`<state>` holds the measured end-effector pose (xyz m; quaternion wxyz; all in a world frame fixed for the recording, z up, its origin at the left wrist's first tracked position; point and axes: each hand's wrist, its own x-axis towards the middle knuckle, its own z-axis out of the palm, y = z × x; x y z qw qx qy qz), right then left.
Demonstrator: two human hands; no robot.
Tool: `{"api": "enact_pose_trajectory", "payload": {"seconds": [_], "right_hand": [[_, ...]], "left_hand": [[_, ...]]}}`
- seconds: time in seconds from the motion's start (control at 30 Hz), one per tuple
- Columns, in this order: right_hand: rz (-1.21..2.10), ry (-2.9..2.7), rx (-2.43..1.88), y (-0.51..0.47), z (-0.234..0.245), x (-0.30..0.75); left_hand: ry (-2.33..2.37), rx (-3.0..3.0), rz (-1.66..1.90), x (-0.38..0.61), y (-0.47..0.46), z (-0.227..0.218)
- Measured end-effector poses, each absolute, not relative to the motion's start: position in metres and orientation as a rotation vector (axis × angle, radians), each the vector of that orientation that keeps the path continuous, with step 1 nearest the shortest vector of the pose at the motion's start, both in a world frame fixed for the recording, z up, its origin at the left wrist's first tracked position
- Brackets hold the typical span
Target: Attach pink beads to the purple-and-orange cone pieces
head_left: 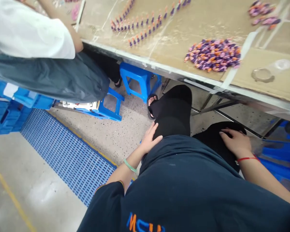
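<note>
My left hand (150, 138) rests on the side of my thigh in black trousers (175, 111), thumb and fingers apart, holding nothing. A green bangle (130, 165) circles that wrist. On my other thigh lies my right hand (237, 142), its fingers loosely spread over the black cloth with nothing in them; a red string bracelet (247, 158) is on its wrist. Both hands are below the worktable (169, 48). On the tabletop, in front of me, sits a heap of small purple, pink and orange pieces (214, 55).
Small pieces (142, 36) stand in rows farther left. A metal ring (263, 74) and a clear round item (282, 64) lie at right. A co-worker's white sleeve (38, 32) is at left. Blue stools (137, 77), stacked blue bins (7, 112) and a blue slatted mat (62, 151) occupy the floor.
</note>
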<state>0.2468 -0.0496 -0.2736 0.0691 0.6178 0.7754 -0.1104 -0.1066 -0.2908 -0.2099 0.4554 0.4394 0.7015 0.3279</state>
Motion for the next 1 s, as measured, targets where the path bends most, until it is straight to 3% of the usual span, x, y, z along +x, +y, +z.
{"api": "enact_pose_trajectory", "payload": {"seconds": [0.3,0.73,1.0], "right_hand": [[-0.545,2.248,1.937,-0.05,-0.271,0.236],[-0.498,2.125,2.054,-0.064,-0.243,0.242],[-0.582,2.153,2.122,-0.075,-0.221,0.222]], "left_hand": [[1.792,1.049,0.743,-0.104,-0.281,-0.205],[1.68,1.09,0.656,-0.107,-0.252,-0.196],[1.756,1.168,0.623,-0.121,-0.256,-0.213]]}}
